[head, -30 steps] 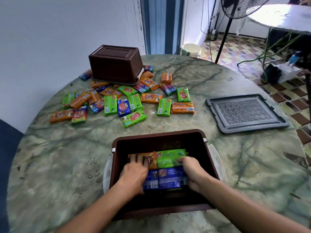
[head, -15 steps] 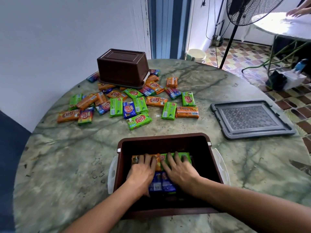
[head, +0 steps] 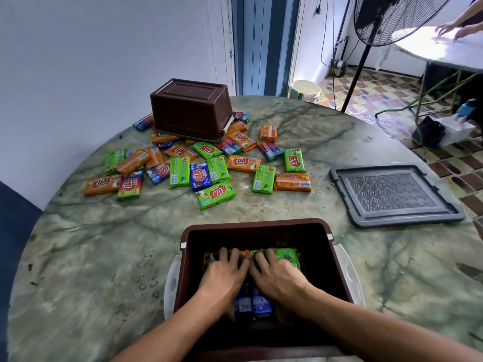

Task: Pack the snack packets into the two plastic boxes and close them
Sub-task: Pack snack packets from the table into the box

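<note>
An open brown plastic box [head: 261, 226] stands at the near edge of the table. Inside it lie several snack packets, orange, green [head: 287, 254] and blue [head: 257, 304]. My left hand [head: 222, 273] and my right hand [head: 277, 273] lie flat, side by side, on those packets, fingers spread and pressing down. A second brown box [head: 190, 108] sits upside down at the far side of the table. Several loose packets [head: 214, 195] in green, orange and blue are scattered in front of it. A grey lid [head: 392, 194] lies flat at the right.
The round green marble table [head: 91, 257] meets a white wall at the left. A standing fan [head: 376, 27] and a second table with another person's hands [head: 452, 30] are at the far right, over a tiled floor.
My right hand has slid from the packets' right edge onto their top, next to the left hand. Both hands now press flat. The view has tilted up slightly.
</note>
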Demonstrator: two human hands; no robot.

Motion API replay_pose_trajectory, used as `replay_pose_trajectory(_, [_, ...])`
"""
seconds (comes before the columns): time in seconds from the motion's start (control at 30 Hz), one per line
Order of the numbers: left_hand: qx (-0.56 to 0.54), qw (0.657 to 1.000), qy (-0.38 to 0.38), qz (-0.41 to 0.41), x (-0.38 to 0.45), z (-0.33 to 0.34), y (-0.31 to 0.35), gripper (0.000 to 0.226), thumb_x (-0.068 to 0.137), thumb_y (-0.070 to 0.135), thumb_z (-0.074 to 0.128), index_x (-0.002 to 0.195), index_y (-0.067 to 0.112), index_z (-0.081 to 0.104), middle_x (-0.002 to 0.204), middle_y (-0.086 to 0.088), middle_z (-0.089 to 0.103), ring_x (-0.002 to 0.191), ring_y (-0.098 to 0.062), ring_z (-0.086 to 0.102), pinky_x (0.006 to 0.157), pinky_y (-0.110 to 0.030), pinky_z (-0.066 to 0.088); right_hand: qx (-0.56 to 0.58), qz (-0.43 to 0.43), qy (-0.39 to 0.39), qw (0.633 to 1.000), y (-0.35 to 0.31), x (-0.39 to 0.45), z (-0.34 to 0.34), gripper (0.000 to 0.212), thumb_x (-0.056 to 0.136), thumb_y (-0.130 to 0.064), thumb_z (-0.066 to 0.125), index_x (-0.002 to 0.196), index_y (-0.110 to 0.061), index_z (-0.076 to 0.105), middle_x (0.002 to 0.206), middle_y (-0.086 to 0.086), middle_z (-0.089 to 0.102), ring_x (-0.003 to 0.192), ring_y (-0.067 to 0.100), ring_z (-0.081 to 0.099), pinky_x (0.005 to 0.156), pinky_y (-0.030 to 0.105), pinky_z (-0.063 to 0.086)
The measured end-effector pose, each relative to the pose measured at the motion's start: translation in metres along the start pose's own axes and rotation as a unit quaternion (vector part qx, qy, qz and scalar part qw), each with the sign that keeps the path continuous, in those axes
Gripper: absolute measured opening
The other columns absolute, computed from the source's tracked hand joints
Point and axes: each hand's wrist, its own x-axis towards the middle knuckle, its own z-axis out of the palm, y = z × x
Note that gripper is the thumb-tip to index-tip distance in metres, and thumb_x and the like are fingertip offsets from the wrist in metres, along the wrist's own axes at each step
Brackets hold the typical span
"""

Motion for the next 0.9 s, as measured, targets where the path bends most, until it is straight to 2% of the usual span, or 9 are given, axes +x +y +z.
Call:
replay_pose_trajectory(0.17, [0.005,1.000,0.017,0.002,-0.002,-0.001,0.000,0.114,0.057,0.046,0.085,0.140,0.008,0.017,0.137,-0.021,0.025,0.125,-0.041,0.029,0.090,-0.045,0.045,0.008,0.016,0.024,1.000,0.001,0.000,0.001,0.049,0.054,-0.034,0.078,0.094,-0.006,0.074,0.076,0.016,0.064,0.065,0.034,0.062,0.028,0.030,0.040])
replay_pose_trajectory(0.33, [0.011,1.000,0.016,-0.004,-0.001,0.000,0.000,0.110,0.055,0.048,0.085,0.136,0.008,0.022,0.134,-0.019,0.028,0.121,-0.039,0.031,0.086,-0.043,0.048,-0.019,0.002,0.041,0.999,0.000,0.003,0.001,0.040,0.073,-0.030,0.049,0.096,-0.008,0.074,0.077,0.016,0.064,0.066,0.035,0.062,0.029,0.031,0.041])
replay_pose_trajectory(0.43, [0.021,0.999,0.021,-0.010,-0.004,-0.001,0.001,0.107,0.055,0.049,0.084,0.134,0.008,0.024,0.132,-0.019,0.030,0.118,-0.037,0.033,0.084,-0.041,0.045,0.003,-0.001,-0.021,1.000,-0.001,0.001,-0.002,0.058,0.054,-0.037,0.078,0.102,-0.006,0.069,0.082,0.017,0.063,0.070,0.035,0.060,0.031,0.031,0.043])
replay_pose_trajectory(0.53, [0.008,1.000,0.001,-0.017,-0.007,-0.006,0.001,0.108,0.058,0.049,0.083,0.138,0.008,0.023,0.135,-0.021,0.029,0.122,-0.039,0.032,0.091,-0.044,0.043,0.083,-0.012,-0.114,0.990,0.010,-0.010,-0.020,0.113,0.050,-0.039,0.086,0.141,-0.002,0.030,0.131,0.029,0.043,0.114,0.045,0.046,0.071,0.046,0.055])
replay_pose_trajectory(0.6, [-0.107,0.994,-0.036,-0.009,-0.011,-0.017,-0.012,0.107,0.059,0.048,0.083,0.142,0.011,0.025,0.138,-0.019,0.032,0.126,-0.037,0.034,0.100,-0.045,0.040,0.227,-0.002,-0.159,0.961,0.022,-0.023,-0.039,0.118,0.064,-0.041,0.081,0.152,-0.019,0.006,0.156,0.021,0.012,0.135,0.043,0.029,0.103,0.046,0.040])
replay_pose_trajectory(0.7, [-0.429,0.903,0.022,0.030,-0.030,-0.045,-0.040,0.067,0.071,0.036,0.080,0.130,0.022,0.050,0.123,-0.003,0.058,0.109,-0.014,0.059,0.091,-0.023,0.048,0.437,0.049,-0.009,0.898,0.046,-0.040,-0.067,0.073,0.080,-0.038,0.069,0.144,-0.026,0.036,0.142,-0.001,0.043,0.118,0.018,0.054,0.099,0.032,0.045])
replay_pose_trajectory(0.8, [-0.567,0.771,0.278,-0.082,-0.050,-0.054,-0.076,0.017,0.083,0.017,0.070,0.098,0.024,0.066,0.092,-0.002,0.068,0.078,-0.009,0.063,0.065,-0.012,0.046,0.507,0.205,0.239,0.802,0.083,-0.050,-0.073,0.025,0.086,-0.018,0.067,0.111,-0.019,0.063,0.099,-0.009,0.061,0.085,0.009,0.061,0.075,0.013,0.046])
replay_pose_trajectory(0.83, [-0.560,0.748,0.323,-0.148,-0.053,-0.050,-0.087,0.008,0.086,0.018,0.067,0.093,0.022,0.065,0.088,-0.003,0.067,0.078,-0.012,0.061,0.063,-0.016,0.045,0.506,0.275,0.278,0.769,0.096,-0.052,-0.068,0.023,0.086,-0.015,0.067,0.109,-0.015,0.063,0.101,-0.003,0.061,0.085,0.014,0.060,0.075,0.016,0.046])
replay_pose_trajectory(0.9, [-0.582,0.718,0.274,-0.266,-0.053,-0.031,-0.104,0.015,0.091,0.029,0.061,0.093,0.015,0.063,0.090,-0.008,0.066,0.076,-0.020,0.058,0.061,-0.026,0.043,0.514,0.402,0.227,0.723,0.116,-0.057,-0.046,0.032,0.088,-0.025,0.065,0.113,-0.008,0.056,0.114,0.009,0.056,0.097,0.024,0.057,0.084,0.033,0.047])
